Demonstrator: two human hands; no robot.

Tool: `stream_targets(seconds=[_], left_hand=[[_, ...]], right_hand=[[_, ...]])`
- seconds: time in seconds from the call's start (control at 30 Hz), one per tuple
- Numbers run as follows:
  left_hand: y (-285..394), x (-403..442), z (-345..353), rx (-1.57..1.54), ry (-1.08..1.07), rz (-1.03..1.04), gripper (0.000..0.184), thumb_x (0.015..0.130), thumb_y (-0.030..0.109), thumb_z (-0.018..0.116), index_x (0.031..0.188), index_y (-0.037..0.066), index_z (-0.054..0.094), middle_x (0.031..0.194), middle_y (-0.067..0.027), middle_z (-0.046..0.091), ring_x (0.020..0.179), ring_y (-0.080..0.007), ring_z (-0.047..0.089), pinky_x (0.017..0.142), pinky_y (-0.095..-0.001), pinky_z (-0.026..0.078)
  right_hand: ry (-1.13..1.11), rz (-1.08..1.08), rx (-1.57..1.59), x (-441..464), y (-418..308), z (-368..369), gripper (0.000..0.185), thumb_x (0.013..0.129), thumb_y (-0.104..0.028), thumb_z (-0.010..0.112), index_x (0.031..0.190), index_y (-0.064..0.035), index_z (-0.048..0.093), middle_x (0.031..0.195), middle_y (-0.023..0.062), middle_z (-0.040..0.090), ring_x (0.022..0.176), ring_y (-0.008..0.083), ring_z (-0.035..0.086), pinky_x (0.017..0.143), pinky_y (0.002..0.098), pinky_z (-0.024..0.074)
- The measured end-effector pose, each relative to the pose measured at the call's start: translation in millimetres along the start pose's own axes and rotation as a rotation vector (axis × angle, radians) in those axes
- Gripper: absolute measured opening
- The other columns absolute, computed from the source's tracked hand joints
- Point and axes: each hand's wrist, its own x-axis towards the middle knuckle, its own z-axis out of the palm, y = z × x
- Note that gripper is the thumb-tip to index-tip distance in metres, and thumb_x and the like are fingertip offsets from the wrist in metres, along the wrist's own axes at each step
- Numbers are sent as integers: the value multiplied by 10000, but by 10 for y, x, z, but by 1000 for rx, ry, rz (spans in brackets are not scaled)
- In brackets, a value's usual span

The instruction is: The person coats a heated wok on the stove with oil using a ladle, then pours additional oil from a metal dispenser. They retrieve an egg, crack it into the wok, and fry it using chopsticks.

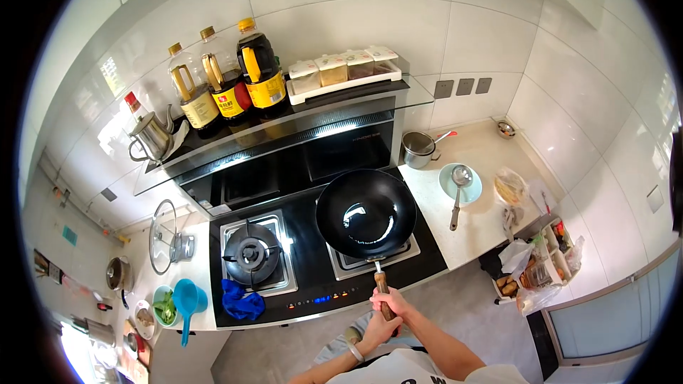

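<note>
A black wok (366, 212) sits over the right burner of the black gas stove (306, 245), with shiny reflections on its dark inside. Its wooden handle (381, 284) points toward me. My right hand (391, 301) is closed round the handle, nearer the pan. Below it, my left hand (379, 329) also grips the handle close to its end, with a band on that wrist. The left burner (251, 252) has no pan on it. A crumpled blue cloth (242, 301) lies at the stove's front left corner.
Left of the stove are a blue water ladle (186, 300), a bowl of green vegetables (164, 308) and an upright glass lid (163, 237). To the right stand a small pot (417, 151) and a pale bowl (448, 183) with a metal ladle (460, 188). Sauce bottles (265, 75) line the shelf.
</note>
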Motion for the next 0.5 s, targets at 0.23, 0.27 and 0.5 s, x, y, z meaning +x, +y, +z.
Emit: stream_targets(seconds=[0.23, 0.27, 0.5], left_hand=[[12, -72, -8, 187, 103, -98, 253, 708, 250, 597, 555, 49, 579, 513, -48, 565, 472, -180, 553, 482, -322, 440], [31, -81, -14, 185, 108, -100, 253, 708, 250, 597, 555, 49, 579, 513, -48, 565, 472, -180, 553, 482, -322, 440], [170, -132, -82, 226, 139, -124, 277, 680, 302, 608, 550, 59, 586, 525, -65, 573, 499, -225, 582, 511, -350, 459]], right_hand=[[-93, -26, 104, 40, 137, -33, 188, 753, -21, 651, 793, -89, 480, 641, 8, 490, 560, 99, 487, 540, 245, 405], [-100, -23, 123, 42, 140, -21, 191, 752, -18, 652, 798, -90, 480, 652, 7, 490, 561, 98, 485, 540, 246, 404], [-77, -47, 89, 98, 172, 1, 191, 752, -22, 653, 806, -92, 483, 661, 10, 500, 564, 105, 498, 540, 248, 407]])
